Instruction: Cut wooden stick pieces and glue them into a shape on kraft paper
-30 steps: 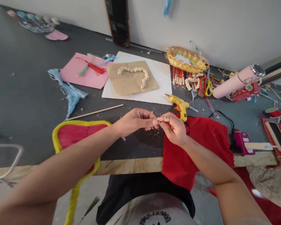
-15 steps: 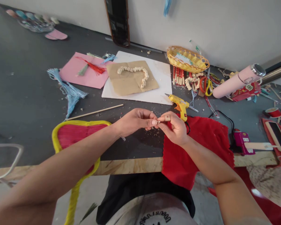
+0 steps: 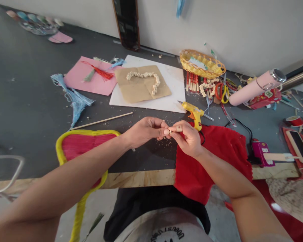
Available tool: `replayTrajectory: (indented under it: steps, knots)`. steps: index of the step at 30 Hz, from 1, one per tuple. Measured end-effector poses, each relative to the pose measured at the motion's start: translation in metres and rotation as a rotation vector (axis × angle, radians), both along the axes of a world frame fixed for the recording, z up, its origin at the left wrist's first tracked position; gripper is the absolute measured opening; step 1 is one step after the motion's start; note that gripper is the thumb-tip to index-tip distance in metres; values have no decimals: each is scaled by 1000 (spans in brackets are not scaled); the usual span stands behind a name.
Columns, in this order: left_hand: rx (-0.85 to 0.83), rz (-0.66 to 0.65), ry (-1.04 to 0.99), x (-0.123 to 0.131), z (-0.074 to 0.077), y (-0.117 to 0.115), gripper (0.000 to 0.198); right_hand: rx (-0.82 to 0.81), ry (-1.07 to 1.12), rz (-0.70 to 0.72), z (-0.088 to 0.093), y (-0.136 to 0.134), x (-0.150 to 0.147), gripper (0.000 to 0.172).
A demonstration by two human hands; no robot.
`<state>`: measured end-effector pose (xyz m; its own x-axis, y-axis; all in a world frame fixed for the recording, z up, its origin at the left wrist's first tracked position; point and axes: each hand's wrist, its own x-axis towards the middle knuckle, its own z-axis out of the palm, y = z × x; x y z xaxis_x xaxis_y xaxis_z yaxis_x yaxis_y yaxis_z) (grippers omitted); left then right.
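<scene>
My left hand (image 3: 153,129) and my right hand (image 3: 186,135) meet fingertip to fingertip above the dark table. Between their pinched thumbs and forefingers is a tiny cream-coloured piece (image 3: 170,131), mostly hidden by the fingers and too small to name. A bandage-like patch is on a finger of my right hand. Pale crumbs lie on the table below. Beyond the hands, a curved chain of cream pieces (image 3: 155,79) rests on brown paper (image 3: 136,90) over a white board (image 3: 175,85). A yellow glue gun (image 3: 195,112) lies close behind my right hand.
Red cloth (image 3: 217,148) hangs over the table edge under my right forearm. A yellow-rimmed red fan-like object (image 3: 83,144) lies beneath my left forearm, near a thin stick (image 3: 103,121) and blue tassel (image 3: 74,97). A basket (image 3: 204,69), scissors (image 3: 223,93) and pink flask (image 3: 256,88) stand behind right.
Both hands stay nearly in place. The fingertips have shifted slightly around the small cream piece, which shows a little more now.
</scene>
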<state>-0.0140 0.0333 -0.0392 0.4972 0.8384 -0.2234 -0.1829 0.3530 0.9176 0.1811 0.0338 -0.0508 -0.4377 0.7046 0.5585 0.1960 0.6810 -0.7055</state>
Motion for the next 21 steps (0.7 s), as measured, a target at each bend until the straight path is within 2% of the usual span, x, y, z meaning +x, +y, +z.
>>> replayTrajectory:
  steps: [10,15,16,19,21]
  knots:
    - [1,24,-9,0,0,-1,28,44,-33,-38,-2,1,-1,10]
    - [-46,65,-67,-2,2,1,28,167,-58,-65,9,7,8,27]
    - [-67,84,-93,-2,2,2,29,213,-69,-112,14,11,14,27]
    - [-101,145,-178,-5,3,5,30,257,-87,-418,27,24,40,7]
    - [-105,178,-218,-7,2,6,29,218,-106,-629,32,34,60,13]
